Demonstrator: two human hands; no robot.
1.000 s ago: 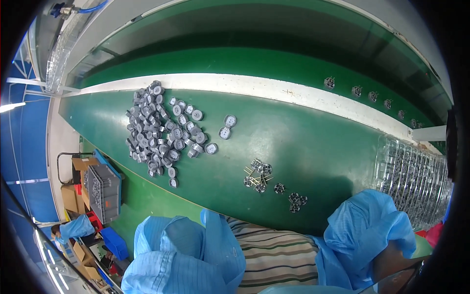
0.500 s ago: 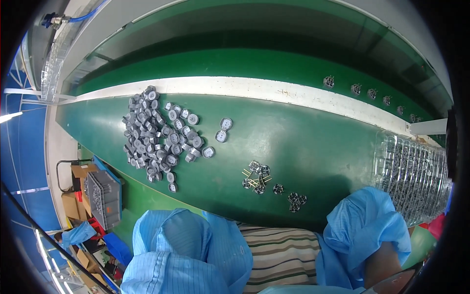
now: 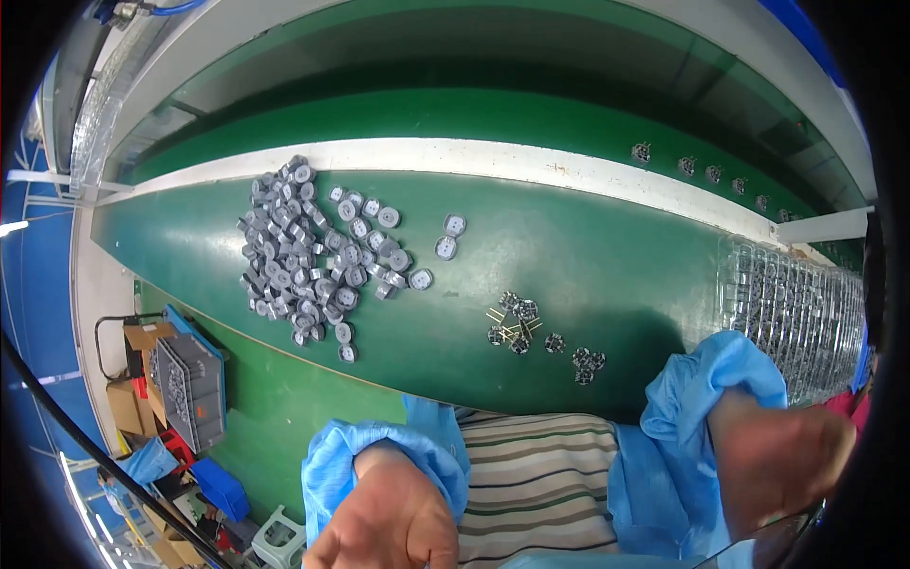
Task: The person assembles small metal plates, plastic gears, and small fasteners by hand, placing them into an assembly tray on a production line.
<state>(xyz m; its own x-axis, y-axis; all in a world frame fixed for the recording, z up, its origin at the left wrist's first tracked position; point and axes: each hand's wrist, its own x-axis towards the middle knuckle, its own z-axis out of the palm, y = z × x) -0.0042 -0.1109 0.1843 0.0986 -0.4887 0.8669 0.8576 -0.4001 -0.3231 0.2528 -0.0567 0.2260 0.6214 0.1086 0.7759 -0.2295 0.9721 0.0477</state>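
Observation:
My left hand (image 3: pixel 393 517) is raised at the lower edge, its bare palm in view and the fingers partly cut off by the frame. It looks open, with nothing on the palm. At the lower right my right hand (image 3: pixel 782 460) is raised and smeared by motion, so its fingers cannot be made out. Both hands are off the green bench (image 3: pixel 436 332). On the bench lie a big heap of grey round-cornered caps (image 3: pixel 294 251) at the left and a small cluster of electronic parts with gold pins (image 3: pixel 517 327) nearer to me. Small dark circuit pieces (image 3: pixel 588 362) lie beside it.
Stacked clear plastic trays (image 3: pixel 791 313) filled with parts stand at the right end. Behind a white rail (image 3: pixel 455 156), several parts (image 3: pixel 713 174) sit in a row on a green belt (image 3: pixel 408 114). On the floor at left are a grey crate (image 3: pixel 194 398) and a stool (image 3: pixel 282 538).
Both hands have come into view at the lower edge, the blue sleeves shifting off them. The view has tilted slightly. The parts on the bench keep their arrangement.

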